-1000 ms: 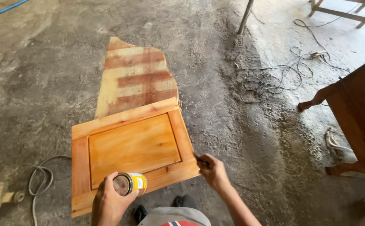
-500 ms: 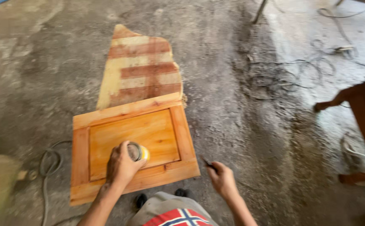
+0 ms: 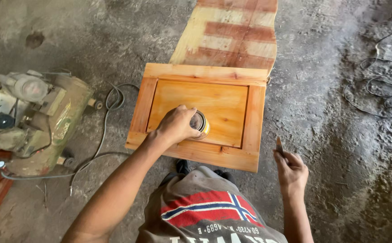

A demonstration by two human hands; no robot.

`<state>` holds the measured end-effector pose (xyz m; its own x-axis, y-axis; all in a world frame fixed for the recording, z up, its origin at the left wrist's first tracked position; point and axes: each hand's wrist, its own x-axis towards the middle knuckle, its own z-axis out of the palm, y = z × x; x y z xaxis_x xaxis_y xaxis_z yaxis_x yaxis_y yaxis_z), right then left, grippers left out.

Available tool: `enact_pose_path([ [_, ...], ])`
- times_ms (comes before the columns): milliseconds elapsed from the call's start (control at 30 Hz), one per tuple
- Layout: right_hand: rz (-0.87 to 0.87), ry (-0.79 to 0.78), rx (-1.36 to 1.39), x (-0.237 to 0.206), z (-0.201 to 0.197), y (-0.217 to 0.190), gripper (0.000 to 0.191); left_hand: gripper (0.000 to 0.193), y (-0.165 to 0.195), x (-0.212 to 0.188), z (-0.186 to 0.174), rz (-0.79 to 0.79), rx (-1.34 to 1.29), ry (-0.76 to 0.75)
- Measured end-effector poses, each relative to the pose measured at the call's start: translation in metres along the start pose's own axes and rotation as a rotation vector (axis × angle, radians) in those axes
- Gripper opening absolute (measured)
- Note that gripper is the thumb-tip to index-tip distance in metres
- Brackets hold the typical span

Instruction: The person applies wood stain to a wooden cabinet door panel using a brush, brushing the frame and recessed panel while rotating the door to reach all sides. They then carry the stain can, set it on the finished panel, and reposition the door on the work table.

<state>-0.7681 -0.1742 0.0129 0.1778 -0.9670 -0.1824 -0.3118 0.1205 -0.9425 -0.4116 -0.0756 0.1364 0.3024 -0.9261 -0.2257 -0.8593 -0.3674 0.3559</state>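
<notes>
The left hand (image 3: 176, 123) covers most of a small tin (image 3: 200, 124), so only its open rim and yellow side show; the grip is closed around it from above. The tin rests on the recessed centre of an orange wooden door panel (image 3: 254, 112) lying flat on the concrete floor (image 3: 322, 135). The right hand (image 3: 290, 167), off the panel's right edge, pinches a thin brush (image 3: 279, 146), its tip indistinct. A striped board (image 3: 236, 33) is cut off at the top; a compressor (image 3: 47, 121) sits at left.

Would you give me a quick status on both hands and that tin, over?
Left hand gripping small tin on wooden panel door. Right hand holds thin brush-like tool off the panel's right edge. Nothing between them.
</notes>
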Motion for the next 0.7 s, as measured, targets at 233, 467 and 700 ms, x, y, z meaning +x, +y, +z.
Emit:
enact_pose_path([
  [233, 0.024, -0.207, 0.209, 0.011, 0.032, -0.042, 0.028, 0.066, 0.009, 0.003, -0.007, 0.054, 0.049, 0.047],
  [467, 0.004, -0.261, 0.105, 0.01, 0.04, -0.049, 0.029, 0.08, 0.013, -0.006, -0.006, 0.022, 0.004, 0.045],
  [700, 0.094, -0.205, -0.059, 0.012, 0.037, -0.017, 0.029, 0.088, 0.012, -0.007, -0.006, -0.068, -0.112, 0.016],
])
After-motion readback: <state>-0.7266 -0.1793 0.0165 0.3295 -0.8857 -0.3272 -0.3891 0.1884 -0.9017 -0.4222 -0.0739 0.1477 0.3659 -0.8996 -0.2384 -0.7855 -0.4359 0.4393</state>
